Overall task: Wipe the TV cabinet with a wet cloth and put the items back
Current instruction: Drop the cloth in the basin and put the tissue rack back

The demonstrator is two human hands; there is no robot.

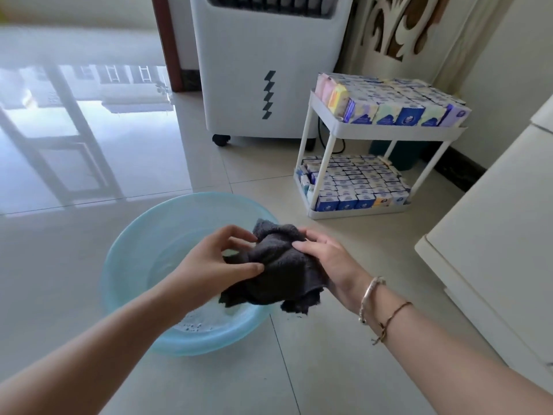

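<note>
1. Two hands hold one dark grey cloth (281, 265) above the near right edge of a blue basin (125, 265).
2. Left hand (215, 262): its thumb and fingers are curled and pinch the cloth's left side, with the thumb tip pressed on the fabric and the upper fingertips touching a raised fold.
3. Right hand (326, 262): its fingers curl over the cloth's right side and grip it; the cloth's lower corners hang below this hand, past the basin's rim and over the floor tiles (344, 369).
4. Beneath the left fingers, the basin holds shallow water with some dark specks near its near wall.
5. Beyond the fingertips lies open tile, then a white fan unit (257, 70) on wheels.
6. Beyond and to the right of the right fingers stands a white two-shelf cart (386, 130) packed with small boxes, well apart from the hands.
7. Right of the right wrist, a cream cabinet (490, 235) edge runs close alongside, with a strip of bare tile between.
8. Left of the left hand, glossy open floor spreads wide.
</note>
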